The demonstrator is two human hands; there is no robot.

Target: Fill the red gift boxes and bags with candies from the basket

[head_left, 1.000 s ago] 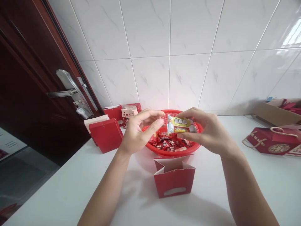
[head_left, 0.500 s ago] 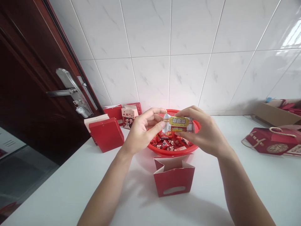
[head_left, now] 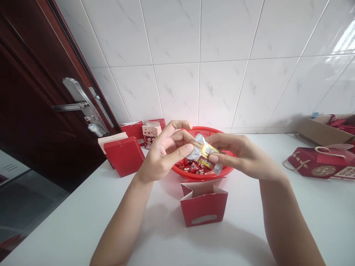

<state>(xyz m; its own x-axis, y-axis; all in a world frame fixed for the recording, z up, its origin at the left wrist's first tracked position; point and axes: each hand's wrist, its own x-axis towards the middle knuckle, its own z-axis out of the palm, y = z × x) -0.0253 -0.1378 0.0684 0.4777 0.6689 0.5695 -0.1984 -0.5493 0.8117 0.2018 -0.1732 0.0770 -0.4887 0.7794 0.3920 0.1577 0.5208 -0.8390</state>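
Note:
Between my two hands, above a red plastic basket (head_left: 203, 175), is a wrapped snack (head_left: 207, 150) with a yellow and red label and silvery ends. My left hand (head_left: 169, 151) pinches its left end between thumb and fingers. My right hand (head_left: 240, 155) grips the other end, thumb on the front. The snack tilts down to the right. Several red-wrapped candies (head_left: 194, 167) lie in the basket, partly hidden by my hands. In front of the basket a small red paper box (head_left: 204, 207) stands upright with its top open and an oval cutout low on its front.
More red paper boxes (head_left: 124, 157) stand at the left, with a pink-and-red printed box (head_left: 151, 135) behind them. At the right are a red gift box (head_left: 323, 164) with a rope handle and a cardboard box (head_left: 318, 131). A tiled wall (head_left: 174, 92) closes off the back; a dark door (head_left: 33, 92) is at left.
The snack has turned from level to slanting, its right end now lower. My right hand has dropped slightly and its grip has shifted. The left hand still pinches the left end.

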